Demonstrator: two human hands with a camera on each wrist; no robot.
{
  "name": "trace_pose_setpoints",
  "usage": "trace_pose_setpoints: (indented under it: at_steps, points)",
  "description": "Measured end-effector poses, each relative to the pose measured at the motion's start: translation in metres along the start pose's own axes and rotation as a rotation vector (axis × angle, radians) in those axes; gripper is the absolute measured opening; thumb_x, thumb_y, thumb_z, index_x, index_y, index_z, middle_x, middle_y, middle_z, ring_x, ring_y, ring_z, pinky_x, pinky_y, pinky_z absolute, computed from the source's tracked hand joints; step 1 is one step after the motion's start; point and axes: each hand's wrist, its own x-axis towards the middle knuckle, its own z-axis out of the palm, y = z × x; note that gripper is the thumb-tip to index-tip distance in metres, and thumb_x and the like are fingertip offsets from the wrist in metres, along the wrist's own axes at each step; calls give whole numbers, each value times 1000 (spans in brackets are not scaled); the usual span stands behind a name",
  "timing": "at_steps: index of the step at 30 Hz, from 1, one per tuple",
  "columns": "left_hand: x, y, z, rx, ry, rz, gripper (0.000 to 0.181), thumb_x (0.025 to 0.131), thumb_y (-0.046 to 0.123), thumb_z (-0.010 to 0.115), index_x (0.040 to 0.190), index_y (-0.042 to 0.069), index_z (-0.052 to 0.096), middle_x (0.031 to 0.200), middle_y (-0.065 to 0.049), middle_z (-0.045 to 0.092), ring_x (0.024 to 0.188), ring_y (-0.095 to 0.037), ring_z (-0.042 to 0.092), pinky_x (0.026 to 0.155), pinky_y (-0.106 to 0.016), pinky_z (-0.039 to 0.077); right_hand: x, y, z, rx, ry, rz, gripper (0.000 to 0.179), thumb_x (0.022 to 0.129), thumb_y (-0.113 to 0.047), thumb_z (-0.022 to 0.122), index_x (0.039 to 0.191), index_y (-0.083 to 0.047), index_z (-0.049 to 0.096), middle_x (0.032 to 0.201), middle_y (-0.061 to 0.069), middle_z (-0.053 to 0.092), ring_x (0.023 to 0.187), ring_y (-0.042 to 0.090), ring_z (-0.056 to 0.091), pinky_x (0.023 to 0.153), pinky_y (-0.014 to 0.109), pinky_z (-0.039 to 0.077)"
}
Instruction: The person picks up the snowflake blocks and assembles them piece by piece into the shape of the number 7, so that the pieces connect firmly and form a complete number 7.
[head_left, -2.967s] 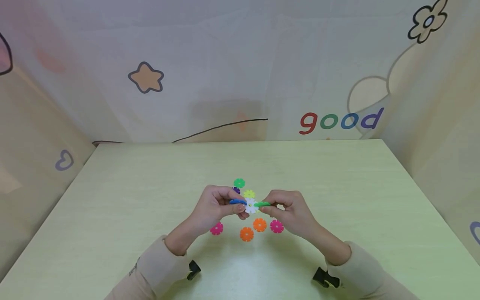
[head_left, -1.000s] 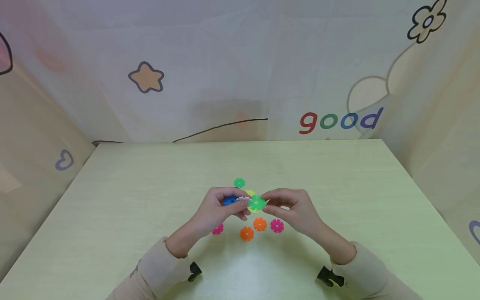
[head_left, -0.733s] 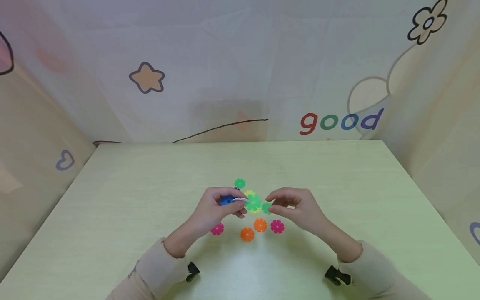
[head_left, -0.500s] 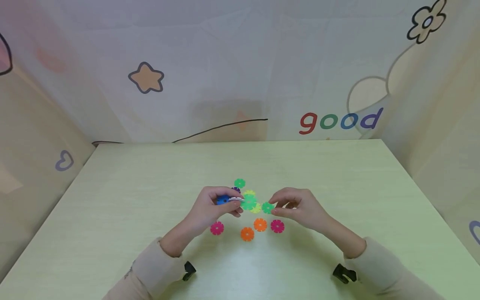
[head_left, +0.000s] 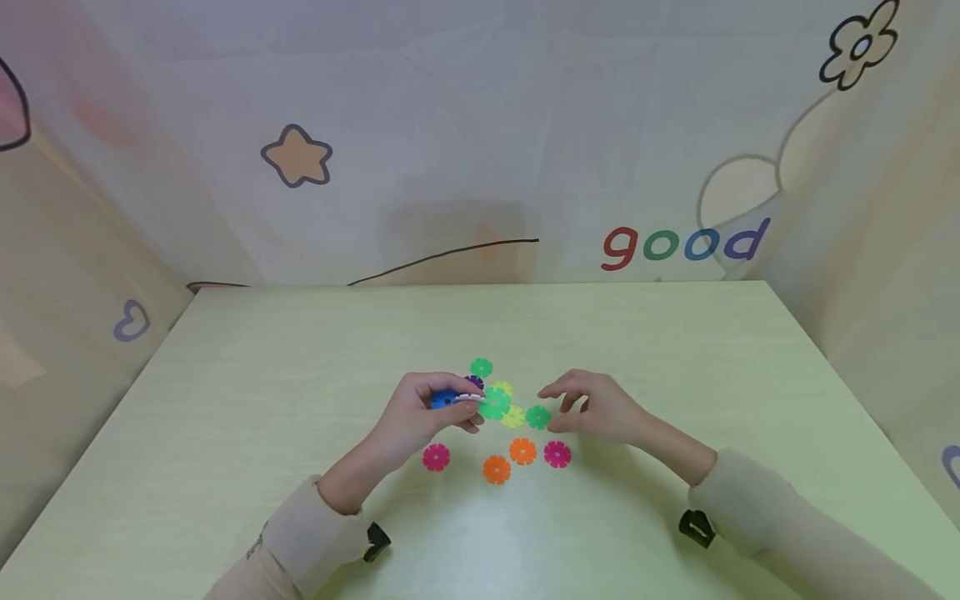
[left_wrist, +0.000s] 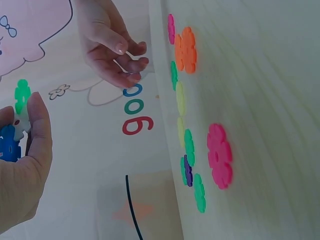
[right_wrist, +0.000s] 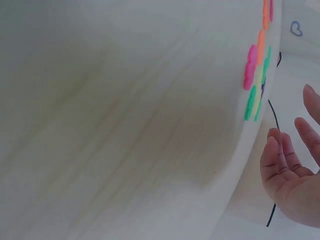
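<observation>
In the head view my left hand (head_left: pixel 420 417) pinches a short chain of flower-shaped plastic discs above the table. The chain joins a blue disc (head_left: pixel 442 399), a white disc (head_left: pixel 469 397) seen nearly edge-on, and a green disc (head_left: pixel 496 404) at its right end. The left wrist view shows the white disc (left_wrist: pixel 20 125) between thumb and fingers, with the green disc (left_wrist: pixel 22 95) sticking out beyond them. My right hand (head_left: pixel 600 407) is off to the right, fingers parted and holding nothing. Nearest to it lies a loose green disc (head_left: pixel 537 417).
Loose discs lie on the pale table (head_left: pixel 300 350): a far green one (head_left: pixel 482 367), a partly covered purple one (head_left: pixel 474 382), yellow ones (head_left: pixel 513 417), orange ones (head_left: pixel 522 451) and pink ones (head_left: pixel 557 454). A printed curtain (head_left: pixel 450 125) stands behind the table.
My right hand has let go of the held green disc, drawn away to the right and spread its fingers. My left hand has turned the chain and shifted slightly left.
</observation>
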Motion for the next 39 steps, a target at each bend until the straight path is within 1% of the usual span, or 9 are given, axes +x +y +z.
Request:
trace_pose_setpoints:
  at_steps: [6,10,15,18,21,23,28,34,39]
  points:
    - [-1,-1,-2,-5,-5,8,19,83,-5,61,99,-16,59,87,-13,65,71,-19,66,72,-40,53,10,12,2,-38,-59,35,38,74,-16,76,109,-6,66,98,7,60,77,15,55,65,28,47]
    - [-1,-2,-3,-1,-1,2,20,83,-4,61,100,-15,59,87,-14,65,72,-24,66,72,-41,53,16,21,3,-57,-90,20,39,73,-16,77,109,-6,66,94,5,59,76,15,53,63,27,46]
    - [-1,-3,-3,3,-1,0,21,83,-3,61,102,-14,59,89,-15,63,72,-23,66,72,-42,52,23,27,4,-89,-125,32,37,72,-16,77,107,-8,67,85,0,55,72,15,49,61,26,43]
    - [-1,-4,-2,1,-1,0,24,84,-4,60,106,-13,58,92,-15,62,72,-23,65,72,-41,53,27,28,5,-114,-146,26,33,73,-17,77,104,-10,69,83,-1,55,69,14,47,60,25,42]
    - [-1,-4,-2,9,2,-6,27,84,-4,60,109,-12,56,92,-16,61,72,-24,65,71,-41,53,29,28,6,-141,-164,3,30,73,-18,77,101,-11,70,84,-2,56,67,12,47,59,24,41]
    - [-1,-4,-1,12,8,-17,28,84,-4,60,110,-12,55,92,-16,62,72,-22,65,72,-41,53,30,27,7,-152,-168,-1,29,72,-18,77,99,-11,71,84,-2,56,66,12,46,59,24,41]
    - [-1,-2,0,0,10,-31,25,83,-5,60,107,-14,56,94,-14,61,70,-19,65,72,-41,53,30,26,9,-165,-160,-6,26,72,-15,77,97,-11,70,82,-3,54,67,11,45,60,24,41]
    - [-1,-1,2,-14,0,-21,23,83,-7,60,104,-14,56,93,-13,60,69,-20,64,72,-41,53,31,27,10,-155,-142,-17,22,71,-12,77,90,-9,67,77,-2,54,67,12,46,61,23,42]
    - [-1,-1,2,-4,6,-31,22,83,-6,60,104,-13,57,92,-14,60,70,-21,65,73,-42,52,31,26,10,-149,-146,21,21,71,-12,77,87,-9,64,75,-3,53,70,14,47,63,25,42]
